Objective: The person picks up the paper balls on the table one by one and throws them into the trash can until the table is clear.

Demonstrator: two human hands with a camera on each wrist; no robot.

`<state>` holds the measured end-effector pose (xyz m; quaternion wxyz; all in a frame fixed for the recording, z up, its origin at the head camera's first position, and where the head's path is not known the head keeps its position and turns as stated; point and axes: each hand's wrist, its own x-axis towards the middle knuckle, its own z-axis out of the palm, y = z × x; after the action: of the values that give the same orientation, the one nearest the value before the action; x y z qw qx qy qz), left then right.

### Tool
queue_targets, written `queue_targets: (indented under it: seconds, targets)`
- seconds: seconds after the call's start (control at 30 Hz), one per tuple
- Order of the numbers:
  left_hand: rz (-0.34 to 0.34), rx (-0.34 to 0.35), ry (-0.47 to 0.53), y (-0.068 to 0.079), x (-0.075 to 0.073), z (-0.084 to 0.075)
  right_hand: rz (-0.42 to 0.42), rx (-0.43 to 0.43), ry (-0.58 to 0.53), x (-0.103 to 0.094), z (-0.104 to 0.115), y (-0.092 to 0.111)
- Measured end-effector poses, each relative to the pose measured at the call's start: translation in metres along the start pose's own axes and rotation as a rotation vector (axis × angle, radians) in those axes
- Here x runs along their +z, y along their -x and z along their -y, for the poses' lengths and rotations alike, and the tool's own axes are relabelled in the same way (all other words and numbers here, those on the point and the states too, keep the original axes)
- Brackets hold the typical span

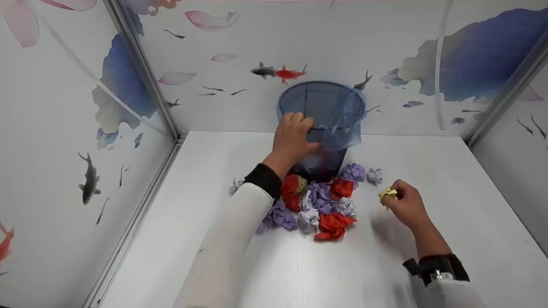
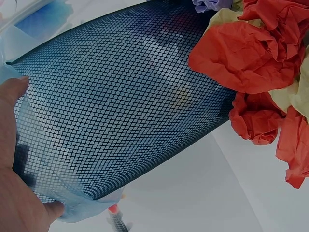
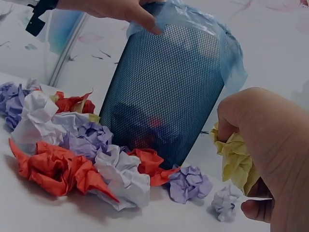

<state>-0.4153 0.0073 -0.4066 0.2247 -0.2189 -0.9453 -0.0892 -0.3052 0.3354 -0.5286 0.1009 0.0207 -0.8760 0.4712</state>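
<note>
A dark mesh wastebasket (image 1: 324,160) lined with a thin blue plastic bag (image 1: 342,137) stands by the back wall, tilted in the right wrist view. My left hand (image 1: 293,137) grips its rim at the near left, fingers over the edge and thumb outside. To the right, above the table, my right hand (image 1: 409,205) pinches a crumpled yellow paper ball (image 1: 388,193), also seen in the right wrist view as a yellow paper ball (image 3: 236,162). Through the mesh, blurred red and purple shapes show low in the basket.
Red paper balls (image 1: 335,226), purple paper balls (image 1: 282,215) and white paper balls (image 1: 308,218) are heaped at the basket's near side. A small white paper ball (image 1: 374,176) lies apart on the white table (image 1: 299,273). Printed panels (image 1: 222,107) enclose the back and sides.
</note>
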Motion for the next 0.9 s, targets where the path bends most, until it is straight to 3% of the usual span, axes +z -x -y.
queue_targets:
  seconds: [0.5, 0.9]
  targets:
    - [-0.006, 0.003, 0.015, 0.000, 0.002, 0.001, 0.094, -0.118, 0.131, -0.057, 0.074, -0.035]
    - [0.010, -0.012, -0.006, 0.000, 0.001, 0.001, 0.044, -0.303, 0.186, -0.085, 0.163, -0.080]
